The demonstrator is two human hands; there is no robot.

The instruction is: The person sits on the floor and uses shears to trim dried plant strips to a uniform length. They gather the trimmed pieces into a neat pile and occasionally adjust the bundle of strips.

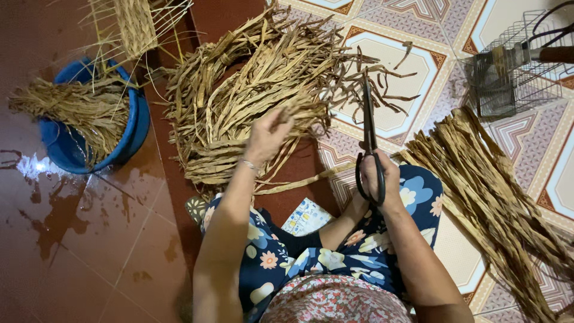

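Observation:
I sit on the floor with a big pile of dried brown plant strips (251,84) in front of me. My left hand (267,134) reaches into the pile and grips a bunch of strips. My right hand (382,179) holds black scissors (369,128) by the handles, blades pointing away from me and almost closed. A long single strip (311,179) runs across the floor between my hands.
A blue tub (134,128) with wet fibres stands at the left on a wet red tile floor. A woven piece (134,24) lies above it. A second bundle of strips (496,197) lies at the right, below a wire rack (508,72).

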